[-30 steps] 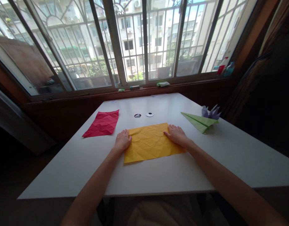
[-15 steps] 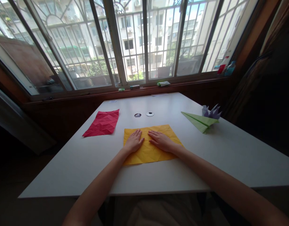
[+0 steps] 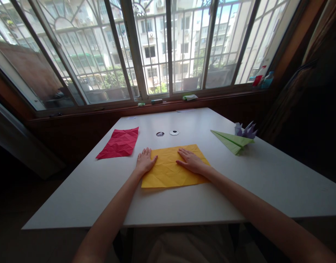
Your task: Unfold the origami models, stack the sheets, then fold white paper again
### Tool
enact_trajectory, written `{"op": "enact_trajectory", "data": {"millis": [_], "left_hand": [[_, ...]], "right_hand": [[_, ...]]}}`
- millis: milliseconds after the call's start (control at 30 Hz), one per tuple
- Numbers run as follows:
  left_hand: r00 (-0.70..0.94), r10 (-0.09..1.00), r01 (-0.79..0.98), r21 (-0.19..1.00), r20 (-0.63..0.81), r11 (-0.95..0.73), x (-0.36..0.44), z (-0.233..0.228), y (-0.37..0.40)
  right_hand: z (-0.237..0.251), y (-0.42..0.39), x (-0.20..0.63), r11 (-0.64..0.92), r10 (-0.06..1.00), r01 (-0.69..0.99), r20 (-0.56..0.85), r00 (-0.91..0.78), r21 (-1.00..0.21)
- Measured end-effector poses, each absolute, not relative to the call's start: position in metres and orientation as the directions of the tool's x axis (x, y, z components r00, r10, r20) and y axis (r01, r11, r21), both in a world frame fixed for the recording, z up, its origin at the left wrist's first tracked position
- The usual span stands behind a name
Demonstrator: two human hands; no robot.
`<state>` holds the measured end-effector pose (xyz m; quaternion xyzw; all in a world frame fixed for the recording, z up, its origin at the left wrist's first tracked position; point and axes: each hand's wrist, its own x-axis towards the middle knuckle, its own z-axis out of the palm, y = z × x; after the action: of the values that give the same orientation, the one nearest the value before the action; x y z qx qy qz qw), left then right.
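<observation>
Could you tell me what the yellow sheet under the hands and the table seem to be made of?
The yellow sheet looks like thin matte paper: a grid of fold creases covers it, and both hands lie flat on it. The table has a smooth white top, probably laminate or painted board; its core cannot be told.

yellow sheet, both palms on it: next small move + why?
Probably sweep both hands outward again. The yellow paper lies flat but visibly creased on the white table; the left hand presses its left edge, the right hand its right half, both palms down.
</observation>
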<state>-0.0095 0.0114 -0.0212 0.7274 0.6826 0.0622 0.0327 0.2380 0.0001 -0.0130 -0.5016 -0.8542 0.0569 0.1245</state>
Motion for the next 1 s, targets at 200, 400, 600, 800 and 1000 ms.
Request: {"op": "enact_trajectory", "data": {"millis": [200, 400, 600, 800, 1000], "left_hand": [[-0.023, 0.998, 0.99, 0.143, 0.056, 0.015, -0.01, -0.022, 0.009], [-0.123, 0.99, 0.983, 0.148, 0.066, 0.112, -0.012, -0.019, 0.006], [-0.167, 0.973, 0.977, 0.158, 0.162, 0.141, -0.014, -0.019, 0.005], [-0.049, 0.948, 0.997, 0.066, 0.315, 0.03, -0.016, -0.019, 0.001], [-0.136, 0.972, 0.988, 0.103, 0.194, 0.117, -0.014, -0.02, 0.004]], "right_hand": [[-0.016, 0.022, 0.27, 0.21, 0.977, 0.965, 0.061, -0.202, -0.16], [-0.017, 0.025, 0.277, 0.139, 0.99, 0.981, 0.035, -0.135, -0.137], [-0.013, 0.023, 0.272, 0.132, 0.991, 0.982, 0.038, -0.128, -0.138], [-0.016, 0.026, 0.272, 0.132, 0.991, 0.982, 0.043, -0.127, -0.138], [-0.016, 0.024, 0.273, 0.134, 0.991, 0.981, 0.044, -0.129, -0.141]]}}
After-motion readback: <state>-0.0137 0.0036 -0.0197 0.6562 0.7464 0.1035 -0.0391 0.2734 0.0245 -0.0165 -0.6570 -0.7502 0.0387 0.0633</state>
